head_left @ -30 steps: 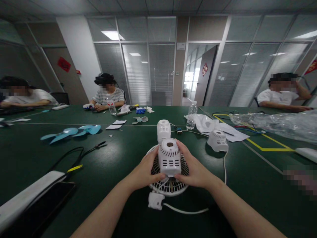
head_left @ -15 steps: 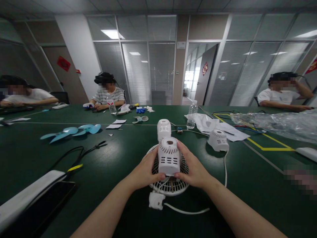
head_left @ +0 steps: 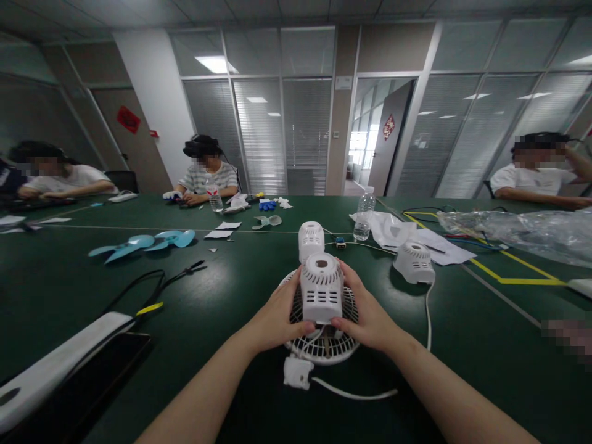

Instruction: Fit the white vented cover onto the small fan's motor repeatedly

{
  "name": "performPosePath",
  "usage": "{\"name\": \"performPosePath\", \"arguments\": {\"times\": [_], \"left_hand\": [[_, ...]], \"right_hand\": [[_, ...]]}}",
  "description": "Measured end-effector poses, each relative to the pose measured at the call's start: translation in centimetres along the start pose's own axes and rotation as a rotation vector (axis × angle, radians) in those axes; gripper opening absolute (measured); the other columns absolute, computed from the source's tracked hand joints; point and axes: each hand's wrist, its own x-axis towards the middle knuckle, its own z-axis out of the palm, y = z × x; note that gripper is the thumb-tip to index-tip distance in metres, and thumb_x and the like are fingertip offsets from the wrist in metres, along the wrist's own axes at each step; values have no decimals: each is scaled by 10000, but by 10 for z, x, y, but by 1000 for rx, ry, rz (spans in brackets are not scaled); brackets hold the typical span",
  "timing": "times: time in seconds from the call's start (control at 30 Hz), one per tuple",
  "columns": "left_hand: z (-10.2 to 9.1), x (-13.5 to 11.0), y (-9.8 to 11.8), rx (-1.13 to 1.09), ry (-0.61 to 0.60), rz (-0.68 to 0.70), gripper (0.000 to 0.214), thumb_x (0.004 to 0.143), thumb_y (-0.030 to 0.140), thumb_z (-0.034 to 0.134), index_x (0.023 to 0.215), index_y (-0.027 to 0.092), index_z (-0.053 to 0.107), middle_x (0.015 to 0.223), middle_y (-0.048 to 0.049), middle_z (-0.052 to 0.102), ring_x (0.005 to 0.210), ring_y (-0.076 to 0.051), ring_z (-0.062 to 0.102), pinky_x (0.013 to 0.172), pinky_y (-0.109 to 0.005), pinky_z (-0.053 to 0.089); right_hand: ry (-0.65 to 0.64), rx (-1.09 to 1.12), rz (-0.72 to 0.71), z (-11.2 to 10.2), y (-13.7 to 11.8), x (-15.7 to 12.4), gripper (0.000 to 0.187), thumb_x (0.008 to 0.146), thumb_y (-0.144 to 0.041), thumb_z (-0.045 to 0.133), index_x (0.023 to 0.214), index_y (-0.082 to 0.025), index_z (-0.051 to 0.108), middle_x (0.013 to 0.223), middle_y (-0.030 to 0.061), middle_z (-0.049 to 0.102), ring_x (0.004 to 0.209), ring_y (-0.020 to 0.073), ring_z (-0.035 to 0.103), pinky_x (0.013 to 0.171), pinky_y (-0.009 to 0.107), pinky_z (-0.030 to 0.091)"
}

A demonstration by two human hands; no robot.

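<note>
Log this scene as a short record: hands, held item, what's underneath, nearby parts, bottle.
Left hand: gripping the left side of the white vented housing
Right hand: gripping its right side
Held item: vents and a round hole visible
Underneath: round white grille; contact unclear
Left: blue fan blades
Right: another vented housing
Bottle: clear bottle, upright, beyond the hands

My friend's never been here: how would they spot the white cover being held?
On the green table, find the round white grille. Over it, the left hand and right hand hold a slotted white cover. Unlike the similar rear cover and right-hand cover, this one is between hands.
</note>
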Motion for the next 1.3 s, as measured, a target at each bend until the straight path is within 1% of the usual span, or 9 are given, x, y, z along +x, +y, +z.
{"name": "performPosePath", "arguments": {"times": [0.17,0.3,0.4,0.5,0.6,0.77,1.0,1.13,1.3], "left_hand": [[0,1,-1,-2,1,10,1140,717,615,729,1560,270,44,1611,-149,208,1450,-439,227,1149,-672,197],[-1,0,-1,-15,-4,-2,1174,696,602,753,1560,283,25,1614,-141,200,1458,-438,206,1156,-676,176],[-3,0,2,-26,-15,-1,1181,688,600,760,1560,280,30,1611,-143,207,1457,-434,213,1158,-668,176],[-4,-1,4,-24,-28,6,1153,689,608,755,1558,264,79,1603,-147,230,1450,-430,232,1162,-650,187],[-5,-2,4,-15,-36,-9,1136,687,612,755,1555,255,113,1596,-152,246,1445,-431,245,1161,-645,196],[-6,-3,2,-26,-44,-29,1149,670,616,766,1554,263,122,1597,-150,245,1445,-441,235,1156,-663,193],[-4,-1,2,-54,-24,-20,1125,686,558,781,1546,254,123,1590,-145,262,1441,-409,269,1178,-620,199],[-5,-2,4,-41,-17,-17,1095,693,520,796,1534,249,151,1583,-143,276,1439,-376,289,1186,-592,217],[-6,-4,2,-36,-30,-37,1105,677,515,806,1531,253,155,1574,-162,274,1432,-395,291,1167,-633,226]], "right_hand": [[-40,39,47,0,0,-1,1039,822,-509,674,1544,-343,-54,1602,118,216,1373,364,412,1094,606,368],[-21,36,41,-1,0,-1,1067,781,-566,698,1543,-343,-15,1585,128,223,1345,381,432,1070,598,396],[-2,28,26,0,0,-1,1096,746,-605,713,1545,-325,19,1576,140,209,1349,395,411,1065,590,405],[4,34,-3,-1,-1,0,1076,742,-617,711,1545,-315,61,1567,134,210,1388,389,352,1099,586,370],[-4,47,-16,-4,-3,2,1034,742,-612,715,1537,-314,126,1562,120,216,1415,375,306,1124,578,340],[2,139,-44,-6,-1,3,918,787,-643,648,1519,-318,199,1547,111,257,1413,365,313,1106,571,367],[5,115,-12,-1,0,1,1001,763,-636,683,1538,-331,126,1573,112,210,1410,367,322,1096,571,375],[8,99,-13,0,0,1,993,774,-623,678,1541,-329,120,1578,115,204,1410,365,327,1094,577,377],[31,45,-75,0,0,0,959,789,-647,645,1541,-330,142,1574,114,225,1440,373,272,1133,602,312]]}}
